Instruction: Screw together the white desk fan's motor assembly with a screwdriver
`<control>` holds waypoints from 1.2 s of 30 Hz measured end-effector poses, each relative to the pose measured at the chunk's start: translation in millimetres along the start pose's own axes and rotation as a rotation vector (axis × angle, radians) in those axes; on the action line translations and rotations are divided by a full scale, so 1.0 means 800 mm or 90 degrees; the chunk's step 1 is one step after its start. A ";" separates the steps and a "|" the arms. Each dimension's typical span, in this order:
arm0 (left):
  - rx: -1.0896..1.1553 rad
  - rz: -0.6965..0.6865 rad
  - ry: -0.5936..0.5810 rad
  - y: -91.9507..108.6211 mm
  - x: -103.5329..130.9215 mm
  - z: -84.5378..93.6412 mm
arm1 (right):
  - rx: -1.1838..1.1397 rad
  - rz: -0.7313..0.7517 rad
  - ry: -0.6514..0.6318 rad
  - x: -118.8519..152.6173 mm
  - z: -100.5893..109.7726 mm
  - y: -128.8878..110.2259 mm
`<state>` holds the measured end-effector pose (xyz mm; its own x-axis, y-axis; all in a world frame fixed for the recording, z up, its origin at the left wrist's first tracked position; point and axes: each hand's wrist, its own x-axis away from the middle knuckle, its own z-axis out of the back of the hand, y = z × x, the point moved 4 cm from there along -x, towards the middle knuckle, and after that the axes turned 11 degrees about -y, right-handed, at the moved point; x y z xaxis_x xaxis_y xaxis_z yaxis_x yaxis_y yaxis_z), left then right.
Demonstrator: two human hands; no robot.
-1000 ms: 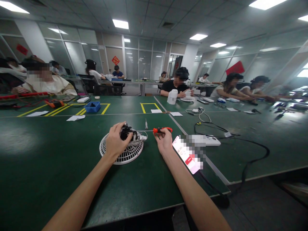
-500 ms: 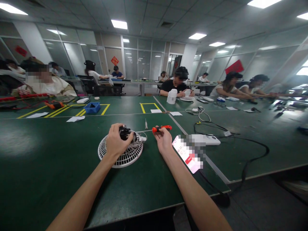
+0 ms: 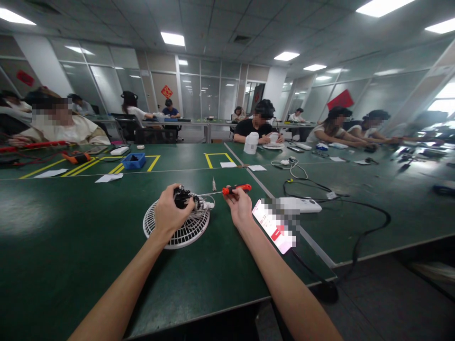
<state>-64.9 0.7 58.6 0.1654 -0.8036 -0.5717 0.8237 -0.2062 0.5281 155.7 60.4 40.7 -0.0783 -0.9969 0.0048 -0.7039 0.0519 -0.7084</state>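
Note:
A round white fan grille [image 3: 188, 235] lies on the green table, with a dark motor assembly [image 3: 182, 198] and white wiring on top of it. My left hand [image 3: 169, 211] is closed around that motor assembly, thumb on its right side, fingers behind. In my right hand [image 3: 240, 207] is a red and black screwdriver [image 3: 237, 189], held by its handle. Its thin shaft points left toward the motor assembly; whether the tip touches is hidden. Just behind the shaft lies a small clear-handled screwdriver [image 3: 213, 183].
A lit phone [image 3: 273, 227] lies right of my right forearm, beside a white power strip [image 3: 298, 205] with a black cable [image 3: 377, 206]. Farther back are a blue bin [image 3: 133, 161], paper slips and a white bottle-shaped part [image 3: 250, 143]. Several people sit at tables around.
The whole view has shifted slightly, moving things a little to the left. Both hands keep their holds on the motor assembly and the screwdriver.

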 end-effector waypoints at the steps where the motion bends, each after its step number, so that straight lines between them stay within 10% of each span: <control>1: -0.002 -0.001 0.004 0.000 0.000 0.000 | 0.013 0.004 -0.001 -0.001 0.000 0.000; 36: -0.003 -0.042 0.015 0.000 0.000 -0.001 | 0.090 -0.065 0.039 0.000 0.005 0.015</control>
<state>-65.0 1.2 58.2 0.1232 -0.7746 -0.6203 0.8355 -0.2564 0.4861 150.1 61.0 29.6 -0.0567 -0.9910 0.1213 -0.6045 -0.0627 -0.7942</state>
